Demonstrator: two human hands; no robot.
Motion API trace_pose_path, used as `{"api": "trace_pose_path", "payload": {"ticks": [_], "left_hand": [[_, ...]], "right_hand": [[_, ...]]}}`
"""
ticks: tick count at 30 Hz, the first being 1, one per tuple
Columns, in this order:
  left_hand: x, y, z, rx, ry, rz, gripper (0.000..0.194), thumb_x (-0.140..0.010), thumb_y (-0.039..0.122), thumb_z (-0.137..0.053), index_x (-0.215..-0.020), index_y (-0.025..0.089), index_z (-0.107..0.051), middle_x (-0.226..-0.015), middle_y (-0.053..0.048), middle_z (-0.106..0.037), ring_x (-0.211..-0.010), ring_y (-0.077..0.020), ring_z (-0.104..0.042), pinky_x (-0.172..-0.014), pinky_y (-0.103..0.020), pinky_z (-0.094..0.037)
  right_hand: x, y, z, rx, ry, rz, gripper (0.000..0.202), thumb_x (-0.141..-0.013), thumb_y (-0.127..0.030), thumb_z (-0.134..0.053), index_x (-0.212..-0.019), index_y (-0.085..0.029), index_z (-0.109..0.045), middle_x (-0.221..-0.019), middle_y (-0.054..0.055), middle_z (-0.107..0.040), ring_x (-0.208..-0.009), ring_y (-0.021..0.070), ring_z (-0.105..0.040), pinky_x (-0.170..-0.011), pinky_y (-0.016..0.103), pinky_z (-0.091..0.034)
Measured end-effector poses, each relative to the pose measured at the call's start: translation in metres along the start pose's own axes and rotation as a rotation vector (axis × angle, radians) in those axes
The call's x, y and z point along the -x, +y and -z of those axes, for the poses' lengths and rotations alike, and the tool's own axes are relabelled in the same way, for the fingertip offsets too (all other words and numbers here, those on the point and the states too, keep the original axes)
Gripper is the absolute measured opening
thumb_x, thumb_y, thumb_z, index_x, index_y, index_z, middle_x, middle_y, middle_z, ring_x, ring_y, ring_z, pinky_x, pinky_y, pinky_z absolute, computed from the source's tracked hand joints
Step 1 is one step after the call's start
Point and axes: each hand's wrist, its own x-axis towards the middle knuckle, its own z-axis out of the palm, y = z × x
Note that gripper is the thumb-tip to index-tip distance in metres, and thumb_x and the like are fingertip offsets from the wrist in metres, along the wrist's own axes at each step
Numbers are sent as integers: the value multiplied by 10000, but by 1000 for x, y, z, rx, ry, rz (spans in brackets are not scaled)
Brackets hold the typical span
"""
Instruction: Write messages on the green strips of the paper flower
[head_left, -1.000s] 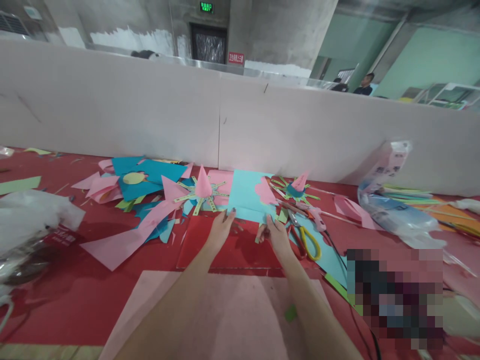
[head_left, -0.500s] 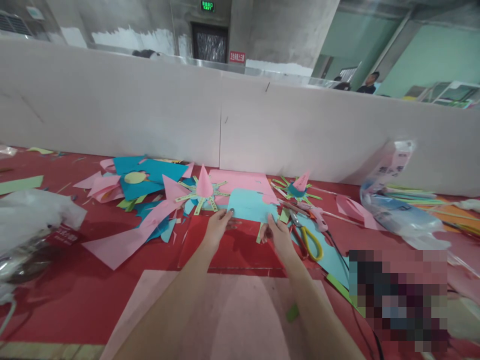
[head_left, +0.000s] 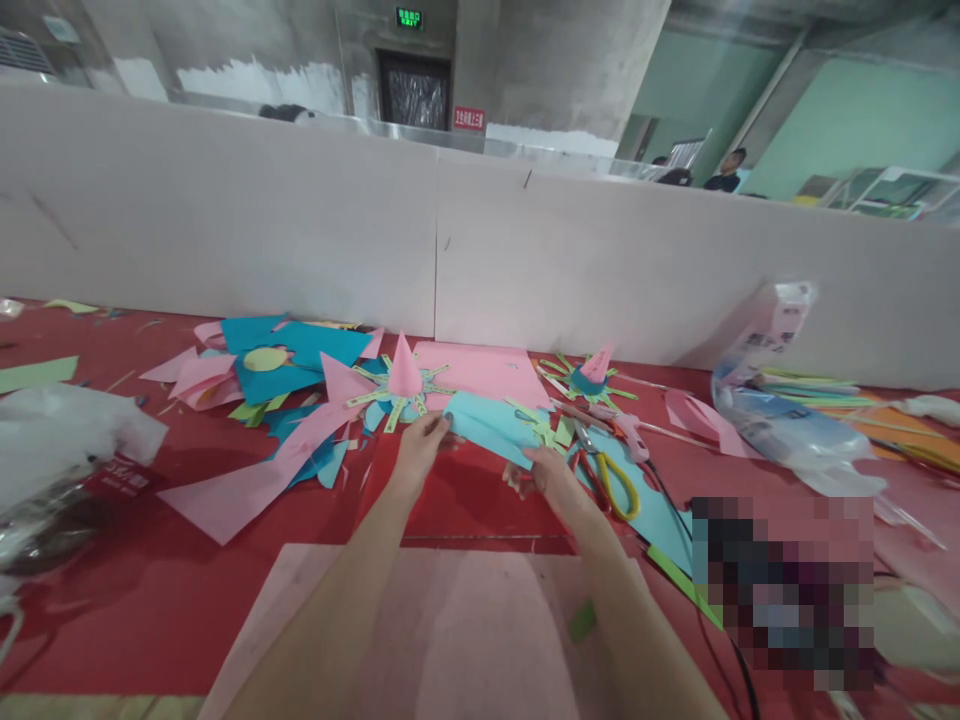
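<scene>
A light blue sheet of paper (head_left: 487, 424) is stretched between my two hands above a red board (head_left: 472, 500). My left hand (head_left: 421, 448) pinches its left edge between thumb and fingers. At the lower right corner, my right hand (head_left: 547, 474) grips it, the fingers curled underneath and partly hidden. Just beyond the left hand stands a pink paper cone (head_left: 405, 368) ringed with light green strips. Another pink cone (head_left: 598, 364) with a blue base and green strips is behind and to the right. Yellow-and-red-handled pliers or scissors (head_left: 616, 484) lie right of my right hand.
A pink glue gun (head_left: 631, 440) with a black cable lies at the right. Blue and pink paper scraps (head_left: 300, 355) pile up on the left. Plastic bags (head_left: 71, 440) sit at far left, and another plastic bag (head_left: 795, 430) at right. A white partition (head_left: 300, 220) runs along the back.
The light blue paper has tilted, its right end swinging down toward me and its surface bending slightly. My right hand has closed on its corner; my left hand keeps its hold.
</scene>
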Motion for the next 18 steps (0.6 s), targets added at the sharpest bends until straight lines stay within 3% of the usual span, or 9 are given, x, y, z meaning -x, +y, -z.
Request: {"api": "trace_pose_path", "payload": {"ticks": [3,6,12,18], "left_hand": [[1,3,0,14,18,-16,303,-824,319,-487,-1074,148,-499,-1046,-71,-544,-866,-173,-556,-724,-373,-481],[4,4,-7,18,-5,-6,295,-823,318,-489,-1063,145,-504,-1025,-68,-550,-848,-167,-560,-707,-362,-486],[14,-2,-35,41,-103,19,307,-821,299,-496,-1090,151,-490,-1040,-71,-547,-853,-169,-562,-705,-362,-491],[17,-13,-45,59,-134,41,300,-815,285,-506,-1084,153,-495,-1070,-74,-535,-887,-179,-552,-728,-375,-485]], "right_hand": [[2,2,-5,76,-87,-11,241,-728,-373,-494,-768,-154,-586,-643,56,-642,-539,151,-580,-426,231,-475],[0,6,-10,186,-92,25,134,-700,-298,-529,-694,-171,-572,-628,31,-630,-514,143,-570,-459,259,-496],[-7,9,-13,402,77,168,109,-690,-227,-519,-602,-199,-577,-507,-9,-539,-466,142,-493,-478,268,-427],[-8,12,-17,572,235,337,209,-679,-257,-560,-495,-213,-471,-606,12,-542,-603,161,-494,-579,265,-386]]}}
